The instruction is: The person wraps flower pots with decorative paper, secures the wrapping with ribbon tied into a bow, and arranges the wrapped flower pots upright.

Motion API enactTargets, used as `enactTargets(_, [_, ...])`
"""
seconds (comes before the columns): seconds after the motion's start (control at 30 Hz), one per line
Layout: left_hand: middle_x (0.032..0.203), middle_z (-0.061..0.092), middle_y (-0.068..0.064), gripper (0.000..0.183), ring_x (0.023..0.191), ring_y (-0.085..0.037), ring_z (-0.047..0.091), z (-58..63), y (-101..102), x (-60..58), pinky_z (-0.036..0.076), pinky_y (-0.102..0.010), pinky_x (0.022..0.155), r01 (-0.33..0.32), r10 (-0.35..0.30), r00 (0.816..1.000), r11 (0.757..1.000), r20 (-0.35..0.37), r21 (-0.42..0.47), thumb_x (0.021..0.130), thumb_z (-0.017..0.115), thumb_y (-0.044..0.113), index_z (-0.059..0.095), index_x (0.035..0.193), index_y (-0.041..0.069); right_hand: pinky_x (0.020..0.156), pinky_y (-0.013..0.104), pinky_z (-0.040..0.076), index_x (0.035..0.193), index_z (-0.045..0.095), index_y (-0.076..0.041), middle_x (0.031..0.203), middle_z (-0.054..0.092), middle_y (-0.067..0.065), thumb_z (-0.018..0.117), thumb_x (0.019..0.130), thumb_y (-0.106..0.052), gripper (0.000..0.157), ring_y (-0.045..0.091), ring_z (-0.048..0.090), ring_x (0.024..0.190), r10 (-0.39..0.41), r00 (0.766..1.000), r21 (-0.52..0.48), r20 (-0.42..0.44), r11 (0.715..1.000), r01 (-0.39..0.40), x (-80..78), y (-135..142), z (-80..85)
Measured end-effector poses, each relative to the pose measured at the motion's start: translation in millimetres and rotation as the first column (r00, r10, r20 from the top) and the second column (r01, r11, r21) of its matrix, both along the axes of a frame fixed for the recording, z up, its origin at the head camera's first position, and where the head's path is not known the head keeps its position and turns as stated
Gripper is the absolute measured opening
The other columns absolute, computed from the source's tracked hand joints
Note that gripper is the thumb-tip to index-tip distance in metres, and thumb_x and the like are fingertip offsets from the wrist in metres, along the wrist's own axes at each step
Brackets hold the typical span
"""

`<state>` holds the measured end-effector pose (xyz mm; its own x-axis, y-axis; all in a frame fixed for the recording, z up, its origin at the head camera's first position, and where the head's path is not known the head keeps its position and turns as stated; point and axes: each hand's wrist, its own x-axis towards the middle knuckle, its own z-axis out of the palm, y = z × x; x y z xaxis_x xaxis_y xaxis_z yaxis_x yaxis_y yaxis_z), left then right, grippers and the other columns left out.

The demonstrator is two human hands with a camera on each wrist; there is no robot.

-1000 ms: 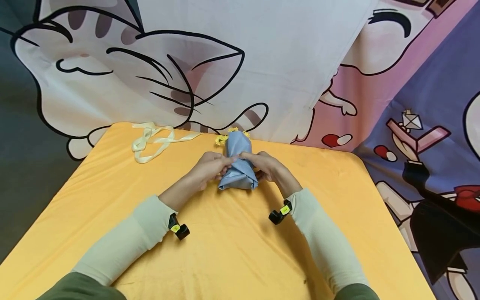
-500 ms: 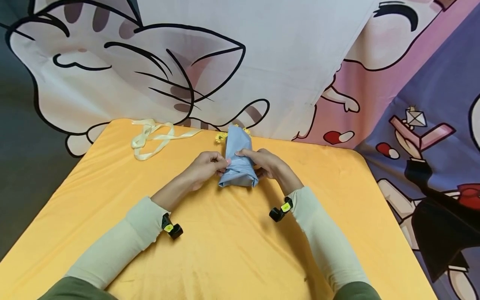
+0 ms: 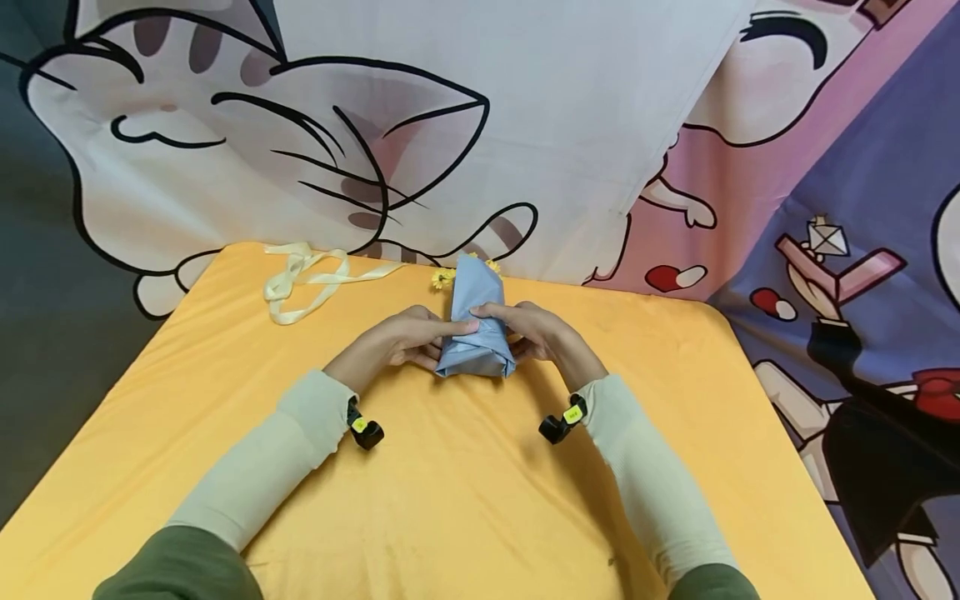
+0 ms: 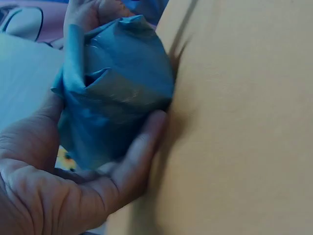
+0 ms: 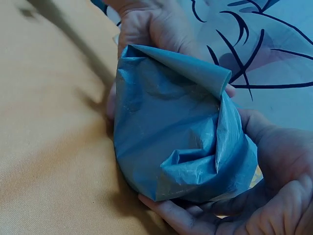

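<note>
A small bouquet wrapped in blue paper (image 3: 477,287) lies on the yellow tabletop, its folded bottom end toward me. Yellow flowers (image 3: 442,277) peek out at its far end. My left hand (image 3: 405,335) grips the wrap from the left, thumb laid across the top and fingers curled at its side. From the right my right hand (image 3: 536,329) holds it too, thumb on top and fingers around the side. Both wrist views show the crumpled, tucked-in paper end (image 5: 166,127) between the two hands; the left wrist view has a yellow flower (image 4: 66,159) beside the palm.
A loose pale yellow ribbon (image 3: 300,283) lies in loops at the table's back left. The yellow-covered table (image 3: 450,500) ends at a cartoon-printed cloth backdrop (image 3: 562,150) behind and at the right.
My left hand drew its thumb back to the wrap's left edge, then laid it across the top again. The right hand keeps its hold, and the paper's upper part looks smoother.
</note>
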<state>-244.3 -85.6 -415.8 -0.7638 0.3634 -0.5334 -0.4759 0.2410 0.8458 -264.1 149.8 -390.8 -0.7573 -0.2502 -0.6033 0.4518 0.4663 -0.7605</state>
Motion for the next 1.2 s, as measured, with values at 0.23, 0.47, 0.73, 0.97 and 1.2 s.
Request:
enactTargets(0.23, [0.101,0.078,-0.009,0.045,0.085,-0.02,0.08,-1.6,3,-1.6,0.071,-0.039,0.082,-0.035,0.032,0.999,0.996,0.031,0.087,0.104,0.083,0.038,0.073,0.12,-0.003,0.069,0.034,0.067,0.128,0.065,-0.003,0.106,0.074,0.009,0.075,0.1,-0.065,0.07,0.019,0.073,0.079,0.036,0.998,0.03,-0.046,0.999,-0.035,-3.7,1,6.2])
enactTargets(0.47, [0.094,0.078,-0.008,0.035,0.08,-0.02,0.08,2.6,5,-3.5,0.071,-0.039,0.079,-0.023,0.018,0.999,0.995,0.045,0.102,0.108,0.079,0.035,0.072,0.111,0.0,0.069,0.033,0.064,0.135,0.062,0.0,0.115,0.07,0.012,0.08,0.094,-0.07,0.083,0.024,0.073,0.085,0.097,0.982,0.262,-0.163,0.964,-0.052,-9.9,-19,16.7])
enactTargets(0.73, [0.107,0.074,-0.012,0.033,0.088,-0.021,0.078,3.6,1,-5.6,0.071,-0.044,0.088,-0.023,0.016,0.998,0.991,0.056,0.131,0.111,0.075,0.03,0.067,0.119,-0.001,0.082,0.038,0.065,0.153,0.056,0.001,0.146,0.067,0.018,0.079,0.092,-0.069,0.095,0.028,0.071,0.108,0.116,0.973,0.352,-0.199,0.935,-0.04,-9.9,-30,23.1])
enactTargets(0.97, [0.121,0.071,-0.016,0.045,0.095,-0.022,0.078,-1.0,-2,-4.6,0.07,-0.044,0.095,-0.007,-0.003,0.998,0.99,0.068,0.144,0.112,0.073,0.033,0.062,0.132,-0.006,0.081,0.037,0.067,0.148,0.055,0.0,0.133,0.069,0.018,0.08,0.097,-0.067,0.087,0.026,0.073,0.099,0.108,0.994,0.175,-0.026,0.979,-0.102,-3.3,-15,24.3])
enactTargets(1.2, [0.121,0.07,-0.016,0.046,0.098,-0.023,0.078,-9.1,-3,-3.2,0.07,-0.046,0.098,-0.013,0.003,0.998,0.986,0.061,0.165,0.113,0.071,0.035,0.062,0.133,-0.006,0.08,0.039,0.07,0.146,0.056,0.0,0.13,0.067,0.018,0.069,0.107,-0.061,0.073,0.028,0.073,0.101,0.107,0.989,-0.005,0.104,0.994,-0.107,7.3,3,12.5])
